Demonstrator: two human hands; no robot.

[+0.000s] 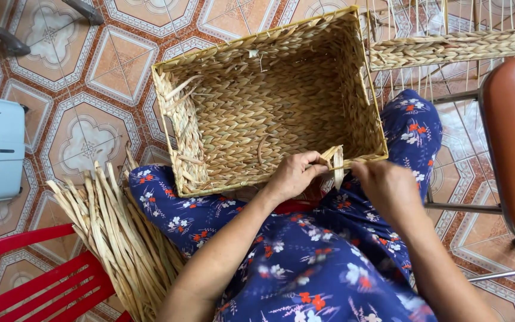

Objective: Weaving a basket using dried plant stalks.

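- A flat straw strand (337, 164) is being pinched by the left hand (293, 176) at the woven basket's (257, 101) five-o'clock rim, on the lap.
- The rim is being gripped closed by the right hand (388, 189).
- A straw bundle (114, 232) is lying at eight o'clock.

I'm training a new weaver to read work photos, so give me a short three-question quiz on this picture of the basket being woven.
1. True or false: the woven basket rests on the person's lap.
2. Which hand pinches the flat straw strip at the basket's near rim? A) left hand B) right hand C) neither
3. Fill in: the bundle of dried straw lies beside a ____ coloured plastic chair.

Key: 1 true. 2 A; the right hand sits just beside the strip, at the rim. 3 red.
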